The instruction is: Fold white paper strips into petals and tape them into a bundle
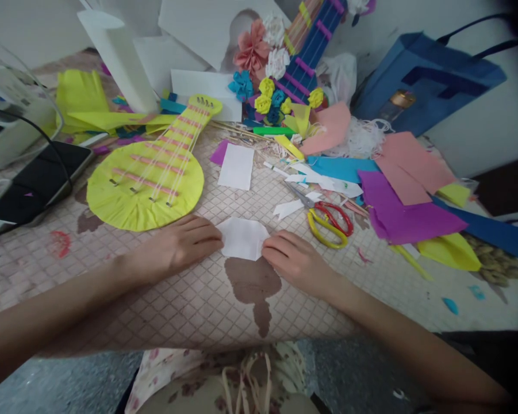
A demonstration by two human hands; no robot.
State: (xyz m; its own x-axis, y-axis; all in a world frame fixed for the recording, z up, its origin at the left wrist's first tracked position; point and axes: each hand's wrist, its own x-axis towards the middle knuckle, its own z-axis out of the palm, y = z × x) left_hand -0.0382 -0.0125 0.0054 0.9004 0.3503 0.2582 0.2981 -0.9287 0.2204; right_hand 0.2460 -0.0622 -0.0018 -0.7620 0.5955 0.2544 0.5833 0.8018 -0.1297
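Note:
A small piece of white paper (242, 238) lies between my hands near the front of the table. My left hand (183, 244) grips its left edge, fingers pressed together. At the opposite edge, my right hand (295, 259) pinches the paper in the same way. Just beyond sits a second white paper rectangle (237, 167), flat and partly over a purple scrap. A yellow paper lute-like instrument (146, 184) with pink strips and white strings rests to the left. Scissors (327, 221) with one red and one yellow handle lie right of the paper.
Purple paper (407, 213), pink sheets (414, 164) and blue strips crowd the right side. Paper flowers (263, 95) and a blue stringed instrument (310, 52) stand at the back, beside a blue bag (426, 80). A black device (34, 184) with a cable lies at left.

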